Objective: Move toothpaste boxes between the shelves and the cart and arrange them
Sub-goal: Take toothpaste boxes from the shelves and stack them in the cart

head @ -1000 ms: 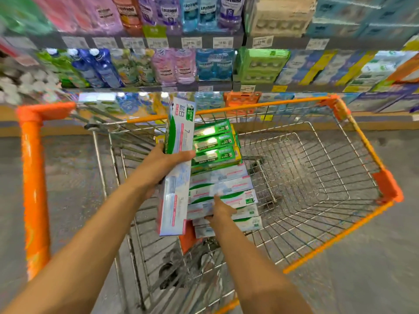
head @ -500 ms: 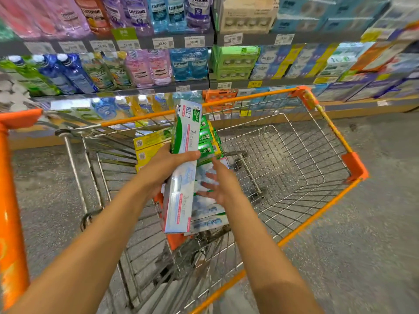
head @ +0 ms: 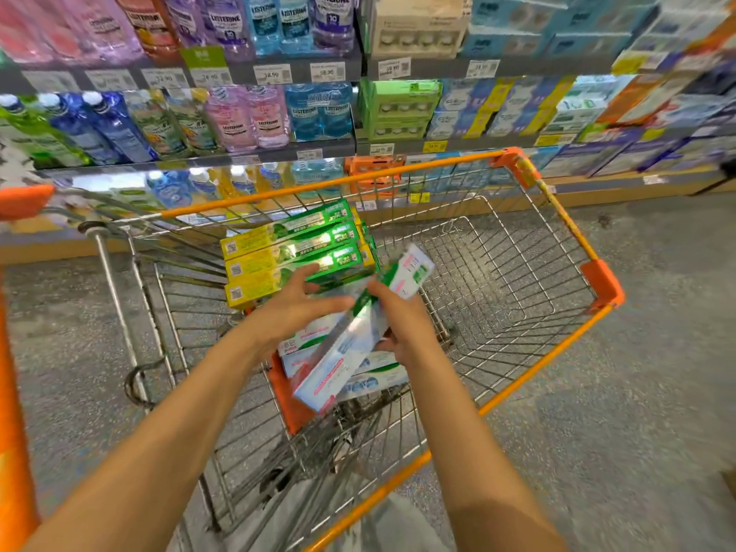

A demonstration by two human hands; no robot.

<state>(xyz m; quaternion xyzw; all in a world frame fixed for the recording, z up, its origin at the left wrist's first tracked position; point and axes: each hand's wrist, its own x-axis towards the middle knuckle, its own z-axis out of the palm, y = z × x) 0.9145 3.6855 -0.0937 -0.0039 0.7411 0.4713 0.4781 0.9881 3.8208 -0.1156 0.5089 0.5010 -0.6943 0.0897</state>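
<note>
Before us stand the shelves point(head: 358, 69) of mouthwash and boxed goods, and nearer, the wire cart point(head: 557, 217) with green-and-yellow boxes point(head: 286, 253) stacked at its left end above white boxes point(head: 378, 376). Over these our left hand point(head: 294, 312) and right hand point(head: 402, 324) both grasp a long white box point(head: 350, 348), held tilted between them.

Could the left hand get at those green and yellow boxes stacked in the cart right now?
Probably yes. The left hand hovers just before the green and yellow toothpaste boxes, its fingers already over the nearest one. Nothing lies between them, though that hand also seems to steady the white toothpaste box.
</note>
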